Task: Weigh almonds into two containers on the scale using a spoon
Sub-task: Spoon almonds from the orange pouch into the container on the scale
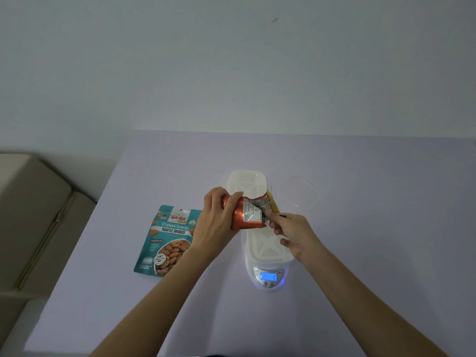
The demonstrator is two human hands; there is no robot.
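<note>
My left hand [217, 217] grips an orange foil packet [244, 213] tilted over the table's middle. My right hand [291, 234] pinches a spoon [262, 210] whose metal end reaches into the packet's open mouth. Below them a white slotted container [269, 247] sits on the white scale [269, 276], whose blue display is lit. A second white container [247, 181] lies on the table just behind the scale. A teal bag of roasted almonds [168, 240] lies flat to the left of the scale.
A clear plastic lid [300, 193] lies to the right of the far container. Something yellow [273, 204] shows behind the packet. The lilac table [373, 228] ends at a wall behind, and a beige sofa [33, 215] stands at the left.
</note>
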